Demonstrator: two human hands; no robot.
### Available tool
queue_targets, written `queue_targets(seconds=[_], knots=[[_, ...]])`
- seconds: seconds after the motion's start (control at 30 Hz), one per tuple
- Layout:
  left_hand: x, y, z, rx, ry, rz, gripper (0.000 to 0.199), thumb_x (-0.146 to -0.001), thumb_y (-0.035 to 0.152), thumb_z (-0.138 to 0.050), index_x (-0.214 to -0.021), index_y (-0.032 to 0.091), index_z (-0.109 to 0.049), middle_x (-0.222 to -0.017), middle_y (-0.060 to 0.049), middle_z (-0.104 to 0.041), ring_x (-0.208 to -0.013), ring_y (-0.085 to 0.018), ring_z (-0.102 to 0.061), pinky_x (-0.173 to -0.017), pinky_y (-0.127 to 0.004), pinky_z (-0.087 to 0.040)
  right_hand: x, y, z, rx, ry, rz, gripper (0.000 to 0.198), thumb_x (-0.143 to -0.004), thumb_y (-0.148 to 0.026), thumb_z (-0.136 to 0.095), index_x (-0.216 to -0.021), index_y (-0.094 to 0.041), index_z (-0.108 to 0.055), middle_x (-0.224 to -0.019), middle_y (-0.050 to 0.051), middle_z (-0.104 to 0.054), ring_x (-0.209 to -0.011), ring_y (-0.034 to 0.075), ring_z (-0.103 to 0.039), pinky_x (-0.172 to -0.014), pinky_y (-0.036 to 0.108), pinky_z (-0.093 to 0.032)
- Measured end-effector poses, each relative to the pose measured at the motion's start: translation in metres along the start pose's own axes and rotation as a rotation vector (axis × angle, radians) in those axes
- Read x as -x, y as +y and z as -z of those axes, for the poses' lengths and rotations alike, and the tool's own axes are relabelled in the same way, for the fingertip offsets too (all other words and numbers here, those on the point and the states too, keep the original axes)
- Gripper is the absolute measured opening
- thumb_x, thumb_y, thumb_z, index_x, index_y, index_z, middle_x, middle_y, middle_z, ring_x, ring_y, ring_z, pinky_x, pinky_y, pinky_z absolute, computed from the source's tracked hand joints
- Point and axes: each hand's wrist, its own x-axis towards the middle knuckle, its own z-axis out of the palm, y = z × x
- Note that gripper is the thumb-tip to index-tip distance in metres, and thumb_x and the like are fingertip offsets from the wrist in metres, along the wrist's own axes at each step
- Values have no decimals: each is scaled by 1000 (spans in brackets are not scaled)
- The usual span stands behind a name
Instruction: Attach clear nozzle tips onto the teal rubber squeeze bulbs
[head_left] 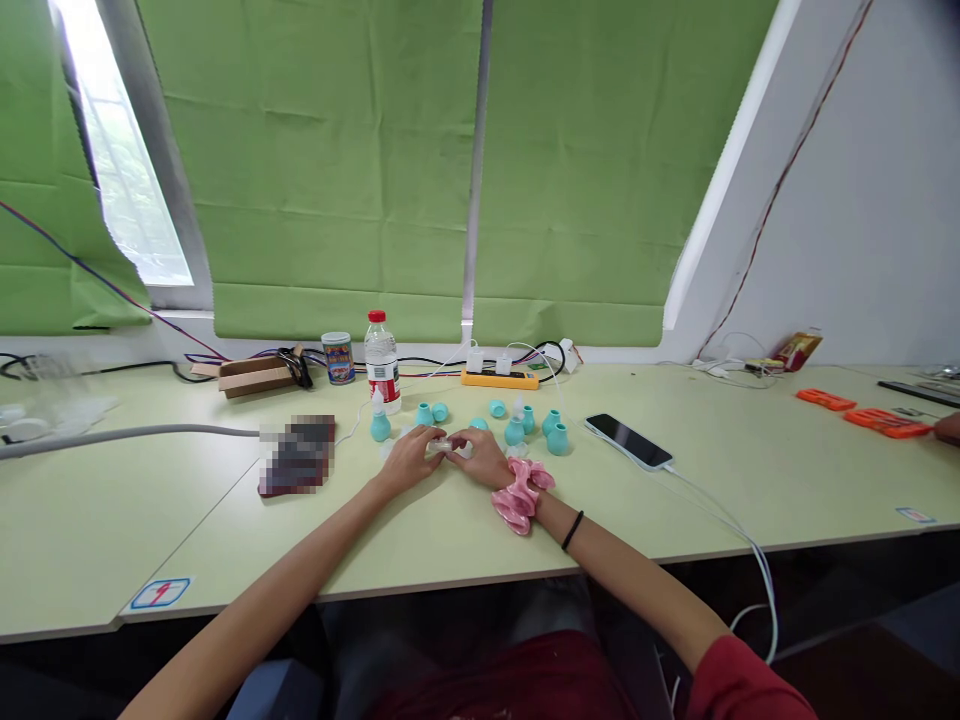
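Note:
My left hand [410, 460] and my right hand [482, 460] meet over the table, fingers pinched from both sides on a small clear plastic piece [439, 446]. Its exact shape is partly hidden by the fingertips. Around them stand and lie several teal rubber bulbs [557, 439] with open necks. One teal bulb [380, 426] left of my hands carries a translucent tip [377, 400]. Some translucent pieces [517, 451] lie by the bulbs on the right. A pink scrunchie [519, 497] and a black band [572, 530] circle my right wrist and forearm.
Behind the bulbs are a red-capped bottle [382, 365], a can [339, 358], a cardboard box [256, 376] and a yellow power strip [499, 380]. A phone [628, 441] with a cable lies right, a blurred dark object [298, 456] left. Orange trays [887, 423] and another person's hand [948, 429] are far right.

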Motion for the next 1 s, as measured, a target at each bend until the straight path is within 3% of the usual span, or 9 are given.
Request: queue_targets(seconds=[0.13,0.5,0.7,0.9,1.0], knots=[[0,0,1,32,-18,0,21,-70,21,-51,-91,18,-53,-89,-5,-57,-83,-18,-53,-72,-29,-43,0,-4,2,11,-21,16,17,-67,-18,-60,-83,-17,-61,-74,2,-61,-70,13,-54,-69,24,-42],[-1,2,3,-25,-59,-84,19,-79,22,-46,-97,16,-50,-89,-7,-56,-85,-18,-52,-73,-29,-43,0,-3,2,5,-7,32,16,-68,-20,-58,-84,-17,-61,-73,2,-61,-70,13,-54,-68,24,-42],[0,0,-1,7,-5,-20,20,-75,24,-50,-94,18,-52,-90,-6,-56,-85,-18,-52,-73,-29,-43,0,-4,3,-21,10,29,18,-66,-21,-60,-83,-15,-61,-72,2,-61,-67,13,-54,-66,24,-43],[-1,2,3,63,24,47,45,-69,22,-50,-113,17,-41,-90,-5,-57,-83,-19,-53,-73,-31,-42,-1,-3,2,-58,67,64,16,-67,-21,-60,-83,-17,-59,-75,2,-60,-71,14,-54,-69,25,-43],[-2,5,9,123,-2,66,36,-71,21,-46,-107,16,-49,-87,-5,-59,-80,-18,-53,-73,-31,-42,-2,-3,3,-68,74,81,16,-68,-19,-58,-84,-18,-58,-78,2,-59,-71,14,-53,-70,26,-43]])
